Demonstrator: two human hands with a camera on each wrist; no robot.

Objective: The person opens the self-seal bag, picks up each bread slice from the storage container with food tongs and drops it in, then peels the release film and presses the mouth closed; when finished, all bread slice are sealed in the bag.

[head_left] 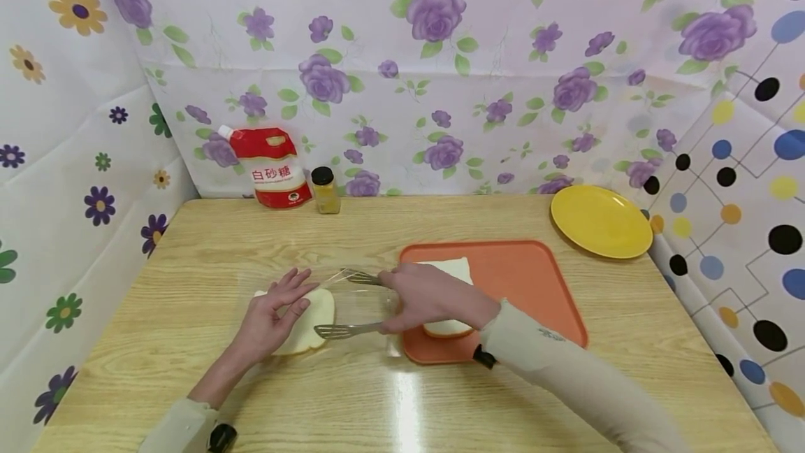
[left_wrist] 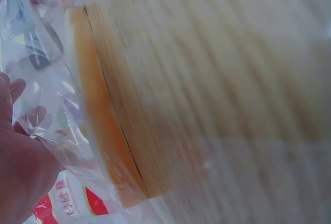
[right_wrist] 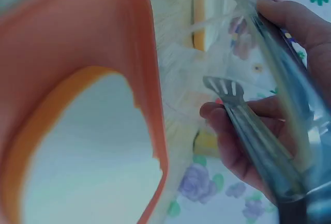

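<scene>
On my feed, the metal tongs (head_left: 360, 329) look silvery, with slotted, fork-like tips and two arms spread well apart; they are in the right hand (head_left: 418, 292), reaching out from it towards the left hand. I see that hand grasping them, thumb on the nearer arm and fingers on the farther one. The left hand (head_left: 270, 320) has its fingers nearly straight, thumb apart, touching the film of a clear bag (head_left: 361, 306) that spreads between the two hands. The tongs' long axis runs crosswise, tips pointing at the left hand. Just under that hand I make out a bread slice (head_left: 317, 320), white-faced with a golden crust, beneath the film. Below the right hand, a second slice (head_left: 455, 270) lies on an orange tray (head_left: 518, 285). Beyond the left hand stand a red-and-white pouch (head_left: 277, 173) and a black-capped jar (head_left: 325, 196); beyond the right, a yellow plate (head_left: 600, 222).
</scene>
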